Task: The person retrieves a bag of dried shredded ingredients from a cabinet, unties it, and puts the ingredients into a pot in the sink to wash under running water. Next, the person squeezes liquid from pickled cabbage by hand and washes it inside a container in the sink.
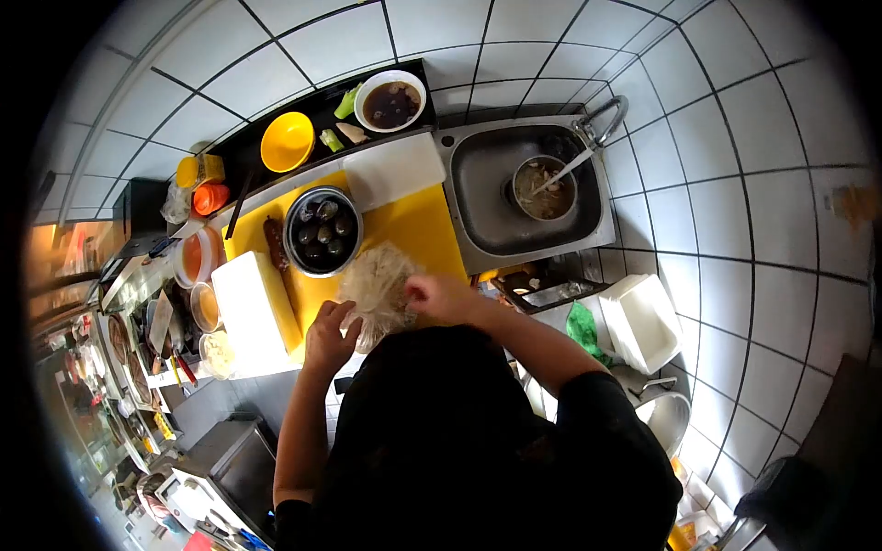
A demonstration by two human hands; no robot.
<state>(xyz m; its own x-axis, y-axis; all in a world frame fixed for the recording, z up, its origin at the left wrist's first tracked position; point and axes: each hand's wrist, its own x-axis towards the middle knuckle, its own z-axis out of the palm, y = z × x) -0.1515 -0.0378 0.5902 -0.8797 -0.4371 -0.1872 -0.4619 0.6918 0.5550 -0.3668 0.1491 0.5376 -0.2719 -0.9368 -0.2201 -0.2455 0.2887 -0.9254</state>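
A clear, crumpled plastic bag (379,280) with pale contents I cannot make out lies on the yellow cutting board (418,225), close to my body. My left hand (331,338) is at the bag's left edge, with curled fingers and thumb gripping the plastic. On the other side my right hand (439,298) pinches the bag with its fingers closed. Just beyond the bag stands a metal pot (292,246) with several dark, rounded items in liquid. A dark reddish sausage-like piece (276,243) lies left of the pot.
A sink (469,197) at the right holds a pot of food (522,184) under the faucet (611,115). Behind the board are a yellow bowl (287,142) and a white bowl of dark liquid (392,103). A thick white block (253,308) and several containers sit left.
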